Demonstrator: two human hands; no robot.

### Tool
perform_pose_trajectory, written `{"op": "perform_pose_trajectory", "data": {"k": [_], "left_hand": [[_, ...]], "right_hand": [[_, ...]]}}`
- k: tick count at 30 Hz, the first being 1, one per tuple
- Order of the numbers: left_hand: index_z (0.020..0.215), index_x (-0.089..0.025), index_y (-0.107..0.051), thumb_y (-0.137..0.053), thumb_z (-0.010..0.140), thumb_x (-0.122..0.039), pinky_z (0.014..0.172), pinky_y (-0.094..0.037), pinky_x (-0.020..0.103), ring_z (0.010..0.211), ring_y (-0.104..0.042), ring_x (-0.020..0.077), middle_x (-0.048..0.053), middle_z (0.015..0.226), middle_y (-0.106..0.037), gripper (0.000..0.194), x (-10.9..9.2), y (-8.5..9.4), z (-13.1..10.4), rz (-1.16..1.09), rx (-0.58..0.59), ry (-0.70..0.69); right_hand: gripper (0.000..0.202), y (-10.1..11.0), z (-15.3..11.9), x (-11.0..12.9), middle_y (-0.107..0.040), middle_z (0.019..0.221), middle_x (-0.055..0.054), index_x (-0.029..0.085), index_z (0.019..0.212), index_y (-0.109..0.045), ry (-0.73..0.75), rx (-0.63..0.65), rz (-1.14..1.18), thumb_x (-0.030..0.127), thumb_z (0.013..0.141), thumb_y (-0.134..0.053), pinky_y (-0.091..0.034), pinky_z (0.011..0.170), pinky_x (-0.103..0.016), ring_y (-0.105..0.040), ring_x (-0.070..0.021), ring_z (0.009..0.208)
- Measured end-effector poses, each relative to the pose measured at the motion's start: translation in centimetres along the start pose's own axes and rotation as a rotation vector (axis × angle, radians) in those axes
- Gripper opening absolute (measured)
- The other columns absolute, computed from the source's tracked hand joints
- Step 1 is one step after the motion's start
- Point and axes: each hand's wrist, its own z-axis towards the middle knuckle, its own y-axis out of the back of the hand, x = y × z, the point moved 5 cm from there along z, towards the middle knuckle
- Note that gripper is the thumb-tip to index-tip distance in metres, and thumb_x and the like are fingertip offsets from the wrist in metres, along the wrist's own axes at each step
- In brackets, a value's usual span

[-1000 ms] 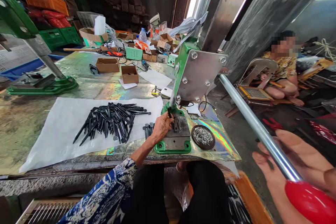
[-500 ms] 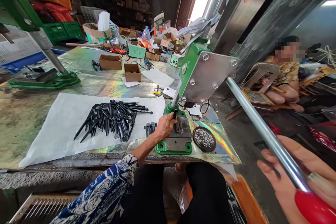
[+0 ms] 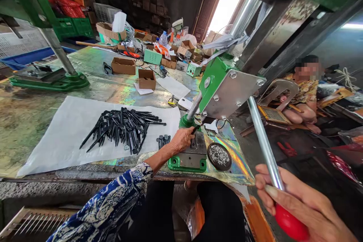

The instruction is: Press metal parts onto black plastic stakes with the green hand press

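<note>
My left hand point(image 3: 183, 138) is at the bed of a green hand press point(image 3: 215, 69), fingers closed on a slim black piece point(image 3: 195, 130) under the ram. Most of that piece is hidden by the fingers and the press head. My right hand point(image 3: 309, 206) wraps round the lower end of the steel lever point(image 3: 263, 140), at its red knob point(image 3: 290, 224). Several black stake-like pieces point(image 3: 163, 140) lie just left of the press base point(image 3: 185, 165). A larger heap of them point(image 3: 124, 128) rests on a white sheet point(image 3: 58, 140). Right of the base, a round dark dish point(image 3: 211, 160) holds small silvery pins.
A second green press point(image 3: 51, 81) stands at the table's left. Cardboard boxes point(image 3: 123, 66), a plastic bottle point(image 3: 163, 39) and cables crowd the back. Beyond the lever, another person point(image 3: 304, 94) sits at the right, near a chair point(image 3: 279, 94). An orange crate point(image 3: 258, 219) is below the table.
The lever's knob end has swung left and inward. My right hand's fingers, spread loosely round the lever before, now close on it. My left hand remains at the press bed; the view has shifted slightly.
</note>
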Motion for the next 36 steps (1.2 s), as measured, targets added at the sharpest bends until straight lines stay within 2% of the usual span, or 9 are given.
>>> {"op": "perform_pose_trajectory", "data": {"k": [3,7,13,19,25,29,34,36], "left_hand": [[0.089,-0.017,-0.060,-0.053,0.079,-0.013,0.069,-0.043,0.024,0.073,-0.061,0.0177,0.003,0.075,-0.064,0.014,0.3,-0.3,0.3,-0.026,0.006,-0.003],[0.093,-0.018,-0.060,-0.052,0.079,-0.013,0.070,-0.044,0.024,0.076,-0.062,0.0184,0.004,0.079,-0.066,0.016,0.3,-0.5,0.5,0.001,0.038,-0.010],[0.103,-0.018,-0.058,-0.053,0.081,-0.017,0.066,-0.042,0.024,0.082,-0.064,0.0218,0.007,0.087,-0.068,0.022,-0.1,-0.4,0.2,0.088,0.079,-0.028],[0.102,-0.019,-0.059,-0.055,0.081,-0.017,0.069,-0.044,0.025,0.080,-0.063,0.0221,0.005,0.079,-0.066,0.021,0.2,-0.7,0.4,0.056,0.064,-0.016],[0.099,-0.018,-0.059,-0.054,0.081,-0.016,0.073,-0.045,0.027,0.084,-0.063,0.0220,0.006,0.086,-0.065,0.018,0.3,-0.7,0.2,0.002,0.038,-0.040],[0.100,-0.018,-0.060,-0.053,0.081,-0.015,0.071,-0.046,0.027,0.081,-0.062,0.0213,0.006,0.086,-0.064,0.020,-0.3,-0.7,0.1,-0.014,0.037,-0.058],[0.097,-0.019,-0.059,-0.054,0.079,-0.013,0.071,-0.046,0.026,0.079,-0.061,0.0194,0.005,0.086,-0.063,0.020,-1.1,-0.5,0.4,-0.051,0.047,-0.047],[0.095,-0.019,-0.059,-0.055,0.077,-0.013,0.070,-0.045,0.025,0.078,-0.061,0.0189,0.005,0.085,-0.063,0.019,-0.7,-0.5,0.4,-0.040,0.074,-0.020]], "right_hand": [[0.040,-2.1,-0.2,-0.6,-0.055,0.062,-0.003,0.019,0.087,-0.065,-0.051,0.167,-0.085,0.053,0.067,-0.074,-0.042,0.047,-0.026,-0.049,-0.0160,0.053],[0.040,-2.8,-0.1,-1.3,-0.050,0.058,0.001,0.020,0.091,-0.058,-0.026,0.172,-0.205,0.057,0.077,-0.066,-0.036,0.046,-0.022,-0.046,-0.0132,0.053],[0.046,-4.1,0.5,-2.3,-0.053,0.056,0.002,0.018,0.095,-0.056,-0.010,0.111,-0.162,0.057,0.074,-0.069,-0.038,0.047,-0.024,-0.047,-0.0139,0.051],[0.045,-5.9,2.2,-4.3,-0.056,0.059,0.000,0.017,0.090,-0.056,0.049,0.091,-0.102,0.055,0.072,-0.071,-0.042,0.048,-0.026,-0.049,-0.0146,0.050],[0.047,-5.6,2.7,-5.3,-0.057,0.059,-0.001,0.016,0.091,-0.057,0.024,0.041,-0.072,0.053,0.068,-0.075,-0.042,0.045,-0.026,-0.050,-0.0152,0.049],[0.051,-5.4,2.6,-5.6,-0.057,0.059,-0.001,0.015,0.095,-0.057,-0.030,0.003,-0.144,0.055,0.068,-0.074,-0.040,0.042,-0.026,-0.050,-0.0147,0.047],[0.051,-5.6,2.9,-5.6,-0.057,0.060,0.000,0.016,0.099,-0.055,0.057,-0.190,-0.106,0.054,0.069,-0.072,-0.041,0.043,-0.027,-0.050,-0.0157,0.048],[0.048,-6.1,3.2,-6.3,-0.057,0.063,0.000,0.017,0.098,-0.054,0.065,-0.164,-0.063,0.052,0.070,-0.070,-0.041,0.045,-0.027,-0.051,-0.0159,0.051]]}}
